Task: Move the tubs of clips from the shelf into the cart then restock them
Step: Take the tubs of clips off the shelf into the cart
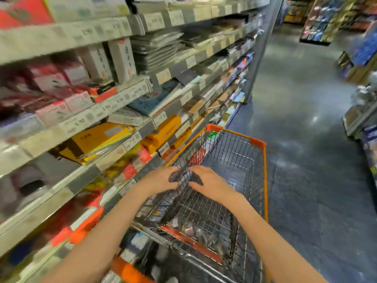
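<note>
My left hand (161,179) and my right hand (210,181) meet over the wire cart (258,142), both closed around a small dark tub of clips (184,176) held between them above the basket. Motion blur hides the tub's details. In the cart's near fold-out section lie several small round tubs (191,229), also blurred. On the shelf to my left, low down, stand greyish round tubs (26,184) with dark contents.
The shelf unit (81,119) runs along the left, packed with notebooks, yellow envelopes and red packs, with price strips on each edge. The cart stands close against it. A grey aisle floor (306,139) opens to the right, with other displays (363,111) at the far right.
</note>
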### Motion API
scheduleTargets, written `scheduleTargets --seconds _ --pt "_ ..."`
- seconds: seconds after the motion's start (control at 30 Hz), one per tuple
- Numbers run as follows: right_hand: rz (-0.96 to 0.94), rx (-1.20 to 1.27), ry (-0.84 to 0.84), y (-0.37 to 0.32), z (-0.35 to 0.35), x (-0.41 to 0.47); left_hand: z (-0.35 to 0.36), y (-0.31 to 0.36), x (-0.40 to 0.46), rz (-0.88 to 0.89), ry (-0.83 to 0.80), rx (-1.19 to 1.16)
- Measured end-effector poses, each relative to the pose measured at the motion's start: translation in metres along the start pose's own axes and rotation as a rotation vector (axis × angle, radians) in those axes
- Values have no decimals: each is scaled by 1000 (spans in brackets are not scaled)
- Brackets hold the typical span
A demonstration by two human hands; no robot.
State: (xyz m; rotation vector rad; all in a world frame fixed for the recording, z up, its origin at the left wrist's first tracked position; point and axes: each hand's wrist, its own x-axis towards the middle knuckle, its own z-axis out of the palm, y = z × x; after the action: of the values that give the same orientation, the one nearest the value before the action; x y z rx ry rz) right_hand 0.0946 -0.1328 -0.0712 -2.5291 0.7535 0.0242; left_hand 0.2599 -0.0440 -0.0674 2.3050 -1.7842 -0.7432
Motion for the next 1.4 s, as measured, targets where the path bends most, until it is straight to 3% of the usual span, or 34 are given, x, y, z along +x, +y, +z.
scheduleTargets --seconds 0.27,0.47,0.77,1.07,1.4 --pt "-420 25 107 -129 -56 8 -97 -11 -144 -113 427 2" --pt "-669 2 93 -231 -64 11 -135 -29 -241 -258 620 71" --pt "-977 19 208 -353 -75 15 -184 -46 -356 -396 866 120" --pt "-1068 81 356 -457 -89 32 -235 -100 -438 -442 1071 163" --pt "-962 17 409 -511 -85 77 -270 -157 -441 -574 1028 121"
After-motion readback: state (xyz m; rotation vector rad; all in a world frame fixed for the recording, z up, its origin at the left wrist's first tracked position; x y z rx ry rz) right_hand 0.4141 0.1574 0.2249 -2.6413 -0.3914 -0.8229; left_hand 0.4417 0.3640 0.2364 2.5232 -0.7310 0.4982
